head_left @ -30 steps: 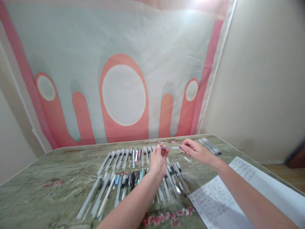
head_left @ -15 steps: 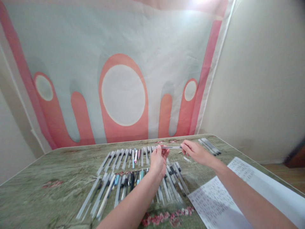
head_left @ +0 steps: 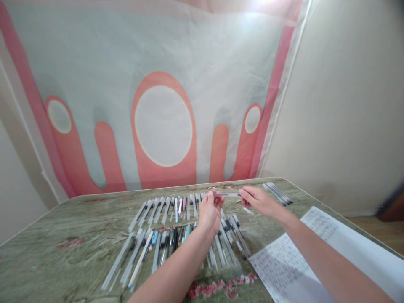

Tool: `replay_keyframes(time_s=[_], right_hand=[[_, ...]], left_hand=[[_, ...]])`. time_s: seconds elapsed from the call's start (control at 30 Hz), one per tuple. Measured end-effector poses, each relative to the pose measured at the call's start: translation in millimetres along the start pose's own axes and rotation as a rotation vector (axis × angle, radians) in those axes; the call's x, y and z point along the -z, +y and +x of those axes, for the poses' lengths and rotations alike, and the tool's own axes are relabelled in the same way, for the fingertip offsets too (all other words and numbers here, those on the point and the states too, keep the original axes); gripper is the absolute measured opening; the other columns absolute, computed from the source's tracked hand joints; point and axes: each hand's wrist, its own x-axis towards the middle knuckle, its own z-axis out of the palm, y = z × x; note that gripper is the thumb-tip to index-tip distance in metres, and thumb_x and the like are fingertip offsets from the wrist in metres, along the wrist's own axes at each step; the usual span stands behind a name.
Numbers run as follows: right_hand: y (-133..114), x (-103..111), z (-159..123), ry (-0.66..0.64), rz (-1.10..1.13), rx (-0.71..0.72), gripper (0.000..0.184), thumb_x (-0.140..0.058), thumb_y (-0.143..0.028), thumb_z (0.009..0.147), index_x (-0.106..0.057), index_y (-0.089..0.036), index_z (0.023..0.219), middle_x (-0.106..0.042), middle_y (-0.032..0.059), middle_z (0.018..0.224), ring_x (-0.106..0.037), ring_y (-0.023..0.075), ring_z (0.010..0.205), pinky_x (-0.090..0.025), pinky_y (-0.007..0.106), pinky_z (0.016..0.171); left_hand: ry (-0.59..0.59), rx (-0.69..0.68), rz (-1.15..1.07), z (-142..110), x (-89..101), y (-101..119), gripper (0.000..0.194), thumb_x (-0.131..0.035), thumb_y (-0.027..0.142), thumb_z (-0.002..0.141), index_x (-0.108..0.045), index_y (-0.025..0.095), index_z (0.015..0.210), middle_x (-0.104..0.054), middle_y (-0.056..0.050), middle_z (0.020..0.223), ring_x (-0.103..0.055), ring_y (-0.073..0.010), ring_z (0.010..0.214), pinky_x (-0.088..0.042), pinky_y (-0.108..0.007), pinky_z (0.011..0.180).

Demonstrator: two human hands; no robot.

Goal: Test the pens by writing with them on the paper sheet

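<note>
Between my two hands a clear pen (head_left: 229, 195) with a dark core is held level above the table. My left hand (head_left: 211, 211) pinches its left end, and my right hand (head_left: 256, 199) grips its right end. Under and around my left hand lie two rows of pens: a back row (head_left: 160, 210) of mostly clear pens with dark grips, and a front row (head_left: 139, 256) of clear, black and blue ones. My left forearm hides part of the front row. A small whitish piece (head_left: 248, 211) rests on the table below my right hand.
Several clear pens (head_left: 277, 193) lie together at the back right. Printed white sheets (head_left: 284, 265) lie under my right forearm at the right front. The table (head_left: 38, 256) has a wood-look, flowered cover, and a patterned cloth (head_left: 164, 126) hangs behind it.
My right hand has shifted very slightly, still on the pen's right end. The left hand and the pens on the table look the same.
</note>
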Motion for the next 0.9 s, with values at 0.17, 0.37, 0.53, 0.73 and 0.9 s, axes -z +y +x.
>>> replay_keyframes(time_s=[0.17, 0.37, 0.53, 0.73, 0.9], right_hand=[[-2.3, 2.0, -1.6, -0.001, 0.021, -0.006, 0.031, -0.038, -0.045, 0.084, -0.050, -0.018, 0.077, -0.057, 0.0003, 0.066, -0.053, 0.0113, 0.057, -0.042, 0.021, 0.050], [-2.3, -2.1, -0.3, 0.043, -0.015, -0.012, 0.041, -0.031, -0.047, 0.086, -0.048, -0.018, 0.062, -0.053, -0.0011, 0.052, -0.051, 0.0103, 0.049, -0.041, 0.023, 0.051], [4.2, -7.1, 3.3, 0.026, 0.175, -0.124, 0.047, -0.027, -0.052, 0.085, -0.045, -0.018, 0.059, -0.048, -0.0026, 0.046, -0.047, 0.0090, 0.041, -0.038, 0.021, 0.043], [1.2, -3.5, 1.5, 0.043, 0.097, -0.035, 0.037, -0.036, -0.050, 0.083, -0.046, -0.018, 0.067, -0.053, -0.0022, 0.056, -0.050, 0.0097, 0.049, -0.041, 0.021, 0.049], [-0.4, -2.1, 0.8, 0.058, 0.146, -0.031, 0.042, -0.029, -0.050, 0.086, -0.045, -0.018, 0.064, -0.050, -0.0023, 0.051, -0.048, 0.0100, 0.048, -0.040, 0.023, 0.051]], left_hand=[[-0.003, -0.018, -0.003, -0.7, 0.4, 0.3, 0.013, -0.043, 0.019, 0.084, -0.053, 0.011, 0.081, -0.059, -0.005, 0.072, -0.058, -0.0083, 0.063, -0.050, -0.022, 0.067], [-0.049, -0.022, 0.015, -2.3, -1.2, -0.1, 0.013, -0.044, 0.019, 0.084, -0.053, 0.011, 0.082, -0.060, -0.006, 0.075, -0.058, -0.0084, 0.066, -0.050, -0.023, 0.068], [-0.059, -0.027, 0.014, -1.3, -1.3, 0.2, 0.012, -0.044, 0.019, 0.084, -0.053, 0.012, 0.083, -0.061, -0.006, 0.078, -0.058, -0.0082, 0.067, -0.049, -0.023, 0.068], [-0.074, -0.025, 0.000, -1.2, -1.1, 1.8, 0.011, -0.046, 0.020, 0.084, -0.054, 0.012, 0.084, -0.061, -0.006, 0.079, -0.058, -0.0080, 0.067, -0.049, -0.022, 0.068], [-0.094, -0.003, -0.035, -3.2, -4.7, 5.3, 0.011, -0.047, 0.020, 0.083, -0.055, 0.012, 0.084, -0.062, -0.006, 0.080, -0.058, -0.0082, 0.068, -0.050, -0.021, 0.067]])
